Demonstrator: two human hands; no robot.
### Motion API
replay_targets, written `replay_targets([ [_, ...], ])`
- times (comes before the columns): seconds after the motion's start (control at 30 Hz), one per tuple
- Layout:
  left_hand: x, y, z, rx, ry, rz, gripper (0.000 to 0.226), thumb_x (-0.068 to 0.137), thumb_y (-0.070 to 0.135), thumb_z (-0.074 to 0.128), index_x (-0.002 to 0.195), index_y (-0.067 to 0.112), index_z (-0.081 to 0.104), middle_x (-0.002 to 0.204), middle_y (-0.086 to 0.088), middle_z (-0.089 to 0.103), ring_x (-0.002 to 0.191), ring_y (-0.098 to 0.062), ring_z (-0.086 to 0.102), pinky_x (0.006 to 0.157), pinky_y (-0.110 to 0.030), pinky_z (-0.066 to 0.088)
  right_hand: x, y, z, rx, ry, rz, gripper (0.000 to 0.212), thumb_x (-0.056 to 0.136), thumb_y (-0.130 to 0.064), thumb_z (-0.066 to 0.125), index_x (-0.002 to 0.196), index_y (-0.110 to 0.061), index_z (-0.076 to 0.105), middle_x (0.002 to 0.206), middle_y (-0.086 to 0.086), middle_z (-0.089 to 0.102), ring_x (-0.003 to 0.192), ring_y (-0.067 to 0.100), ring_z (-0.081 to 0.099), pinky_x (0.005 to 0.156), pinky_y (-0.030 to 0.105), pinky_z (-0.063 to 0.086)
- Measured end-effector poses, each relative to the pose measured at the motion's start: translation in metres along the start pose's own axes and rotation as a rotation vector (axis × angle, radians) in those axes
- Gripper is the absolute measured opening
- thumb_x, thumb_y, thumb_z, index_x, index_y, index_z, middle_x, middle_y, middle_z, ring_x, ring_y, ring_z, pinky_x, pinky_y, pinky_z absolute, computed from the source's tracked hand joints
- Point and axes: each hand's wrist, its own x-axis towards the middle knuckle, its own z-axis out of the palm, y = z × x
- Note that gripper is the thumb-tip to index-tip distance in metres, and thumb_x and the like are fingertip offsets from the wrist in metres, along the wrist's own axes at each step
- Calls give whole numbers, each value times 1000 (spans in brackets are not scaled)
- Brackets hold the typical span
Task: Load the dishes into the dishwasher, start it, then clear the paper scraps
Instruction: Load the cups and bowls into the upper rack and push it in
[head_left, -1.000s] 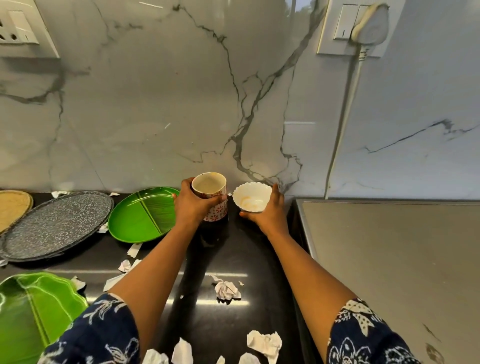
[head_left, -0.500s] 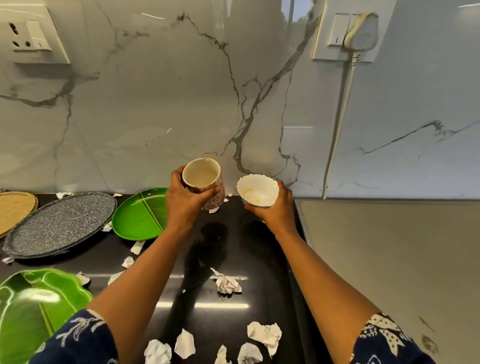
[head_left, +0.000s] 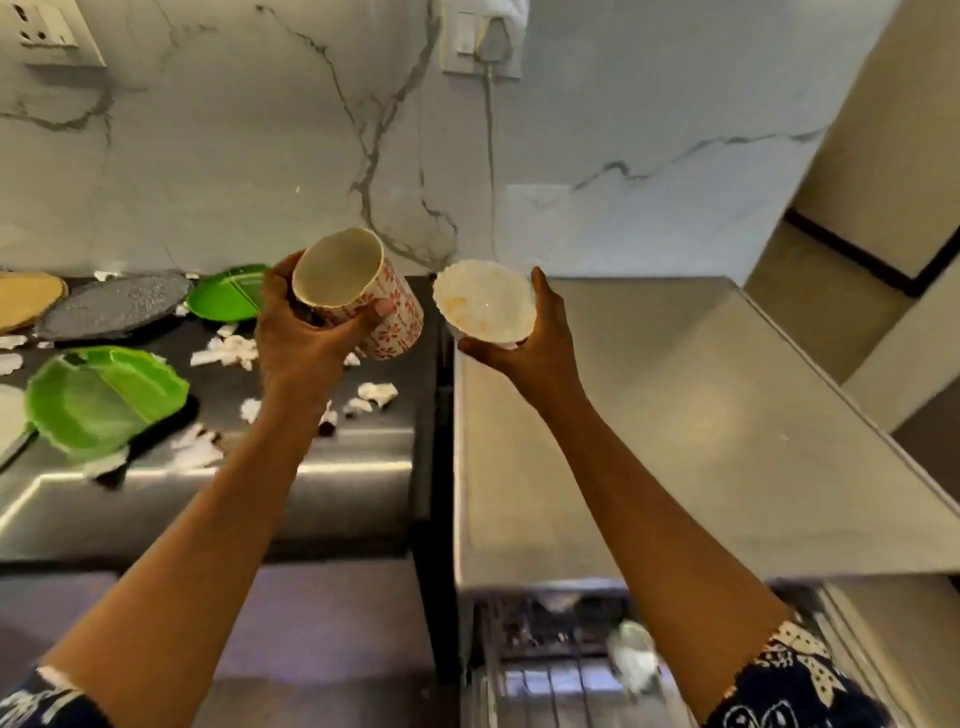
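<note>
My left hand (head_left: 301, 343) grips a white mug with red flowers (head_left: 363, 296), tilted with its mouth toward me, above the black counter (head_left: 395, 457). My right hand (head_left: 530, 343) holds a small white scalloped bowl (head_left: 485, 304) over the steel dishwasher top (head_left: 675, 415). Below, the open dishwasher rack (head_left: 550, 660) shows, blurred, with something white in it. On the counter lie two green plates (head_left: 104, 400) (head_left: 228, 293), a grey speckled plate (head_left: 114, 306) and several crumpled paper scraps (head_left: 228, 351).
A woven tan mat (head_left: 26, 296) lies at the far left. A marble wall with a socket (head_left: 41, 31) and a plugged cable (head_left: 488, 130) stands behind. A beige wall corner (head_left: 893, 156) rises at the right.
Both hands lifted the mug and bowl off the counter and drew them back toward me. The view dropped, and the counter edge and open dishwasher rack came into sight.
</note>
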Motion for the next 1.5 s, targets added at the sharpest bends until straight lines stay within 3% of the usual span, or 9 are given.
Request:
replay_targets([
  [0.23,-178,51,43,-141,-56,-81,76,58,30,84,122,15,47,114,0,60,107,-11,61,91,-36,54,-142,4,-152,27,-55,71,108,62,-33,86,148,-15,23,148,2,32,130,10,34,103,19,33],
  [0.37,-248,67,63,-161,-123,-148,83,54,40,87,123,20,45,115,6,58,108,-9,60,88,-37,55,-205,19,-207,56,-87,151,103,63,-30,84,147,-21,24,149,-3,31,126,4,32,87,-5,31],
  [0.53,-316,60,76,-108,-178,-184,93,51,58,84,124,17,44,117,7,56,108,-8,59,84,-29,55,-274,60,-246,165,-84,283,103,61,-25,86,146,-26,26,132,-21,38,115,-3,43,92,10,42],
  [0.63,-355,40,80,-91,-195,-229,91,51,58,85,124,20,45,118,3,58,108,-12,60,85,-30,54,-316,95,-256,260,-21,338,100,52,-36,82,140,-26,35,133,-7,44,118,8,48,85,26,54],
  [0.73,-390,17,81,-60,-215,-287,89,50,60,84,123,26,46,116,8,59,107,-9,60,83,-24,53,-353,126,-258,402,45,405,86,50,-32,78,129,-21,45,123,-7,49,110,8,53,75,22,53],
  [0.87,-428,-11,79,-23,-233,-390,91,47,64,83,123,30,46,115,14,59,108,-9,59,83,-24,55,-393,165,-265,590,127,541,54,47,-22,76,95,-21,52,106,-5,55,99,11,58,67,20,53],
  [1.07,-457,-35,79,36,-253,-462,87,46,67,81,119,36,45,110,27,58,106,0,58,82,-18,54,-418,204,-283,512,120,694,69,37,-38,90,91,-29,48,111,5,50,103,21,53,67,19,53],
  [1.27,-466,-45,88,38,-253,-489,99,43,69,80,124,27,43,113,17,57,103,2,58,79,-15,52,-402,223,-304,-17,-210,899,49,63,-22,84,92,-18,44,102,10,54,81,18,54,60,22,47],
  [1.5,-471,-64,95,76,-277,-479,89,51,45,82,127,20,44,123,-1,55,107,-5,58,80,-16,53,-362,236,-287,-702,-879,739,69,62,-40,84,116,-19,47,107,2,53,92,18,49,64,23,40],
])
